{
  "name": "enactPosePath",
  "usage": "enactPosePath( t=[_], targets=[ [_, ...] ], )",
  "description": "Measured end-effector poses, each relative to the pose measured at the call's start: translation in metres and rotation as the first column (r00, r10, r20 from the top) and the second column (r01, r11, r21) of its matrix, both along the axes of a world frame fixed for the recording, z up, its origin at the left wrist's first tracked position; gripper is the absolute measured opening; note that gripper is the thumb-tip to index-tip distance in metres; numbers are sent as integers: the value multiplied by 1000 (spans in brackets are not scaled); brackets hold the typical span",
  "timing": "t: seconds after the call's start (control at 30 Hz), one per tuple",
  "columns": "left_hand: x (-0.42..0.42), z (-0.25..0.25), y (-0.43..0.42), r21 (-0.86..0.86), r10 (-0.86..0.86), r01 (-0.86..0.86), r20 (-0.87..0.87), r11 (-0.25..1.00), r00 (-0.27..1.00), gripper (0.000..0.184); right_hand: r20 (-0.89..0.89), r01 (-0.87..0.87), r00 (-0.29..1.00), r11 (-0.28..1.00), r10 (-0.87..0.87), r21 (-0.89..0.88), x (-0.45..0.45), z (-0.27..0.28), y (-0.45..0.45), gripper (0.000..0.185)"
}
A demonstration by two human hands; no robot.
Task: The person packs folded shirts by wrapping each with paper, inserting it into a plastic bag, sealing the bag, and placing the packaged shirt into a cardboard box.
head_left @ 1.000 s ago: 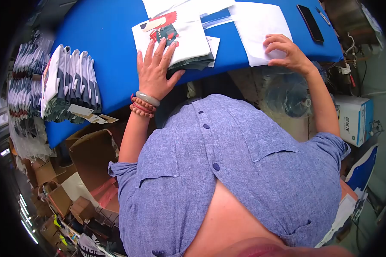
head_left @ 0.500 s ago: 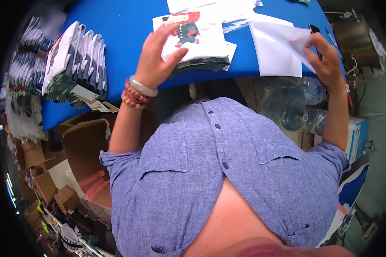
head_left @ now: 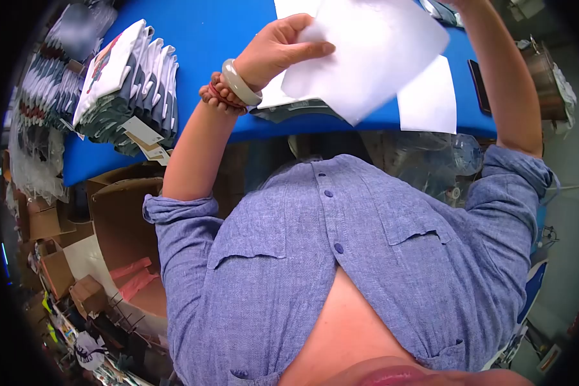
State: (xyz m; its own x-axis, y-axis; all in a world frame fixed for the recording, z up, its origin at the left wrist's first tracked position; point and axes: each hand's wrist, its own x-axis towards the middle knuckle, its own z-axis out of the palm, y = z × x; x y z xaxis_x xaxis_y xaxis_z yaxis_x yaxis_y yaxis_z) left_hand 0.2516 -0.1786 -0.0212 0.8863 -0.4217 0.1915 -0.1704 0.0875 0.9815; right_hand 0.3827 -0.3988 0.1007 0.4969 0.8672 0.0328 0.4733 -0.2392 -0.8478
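Note:
My left hand (head_left: 280, 51) grips a white sheet of paper (head_left: 379, 55) at its left edge, with the thumb on top. The sheet is tilted over a folded white garment (head_left: 270, 95), whose dark green edge shows below it; the printed figure on the garment is hidden. At the top edge of the view my right hand (head_left: 462, 2) is almost wholly cut off, so its fingers do not show. It is close to a clear plastic-wrapped item (head_left: 444, 11). Another white sheet (head_left: 428, 103) lies flat at the table's near edge.
A stack of folded garments (head_left: 132, 90) with tags stands left on the blue table (head_left: 193, 38), with more stacks beyond. A dark phone (head_left: 478, 87) lies at the right edge. Below are a cardboard box (head_left: 125, 225) and plastic bottles (head_left: 466, 154).
The lifted paper has moved left from my right hand to my left, over the garment. My right hand has reached up and away to the top edge.

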Motion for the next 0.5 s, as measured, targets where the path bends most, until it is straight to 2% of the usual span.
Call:
enactPosePath(
  t=[0.07,0.13,0.17,0.2,0.23,0.3,0.33,0.37,0.43,0.5],
  targets=[
    [3,-12,8,-58,141,-146,-86,988,986,30,-180,105,977,994,-111,-42,22,-21,-5,17],
    [13,-29,18,-76,292,-312,-200,947,935,31,-541,351,793,936,-280,29,-15,-30,4,26],
    [14,-35,18,-105,340,-373,-242,922,909,33,-759,357,637,924,-136,135,-14,-52,0,38],
    [16,-40,18,-130,384,-432,-284,892,879,35,-906,394,423,896,22,205,-14,-74,-4,52],
    [19,-45,16,-152,422,-488,-327,859,845,36,-730,157,668,931,147,330,21,-119,-17,38],
    [24,-57,13,-103,515,-572,-330,814,791,42,-831,413,554,883,-48,224,-13,-138,-5,37],
    [27,-63,12,-44,561,-605,-324,795,762,43,-739,477,644,859,-196,188,-15,-163,-1,46],
    [28,-67,12,18,605,-633,-317,774,730,45,-602,542,711,828,-362,142,-23,-180,5,44],
    [26,-69,15,89,611,-612,-265,786,746,45,-436,616,724,785,-534,61,-26,-196,12,48],
    [31,-85,28,174,630,-605,-206,777,749,44,-343,698,682,715,-646,40,-24,-201,21,52]
  ],
)
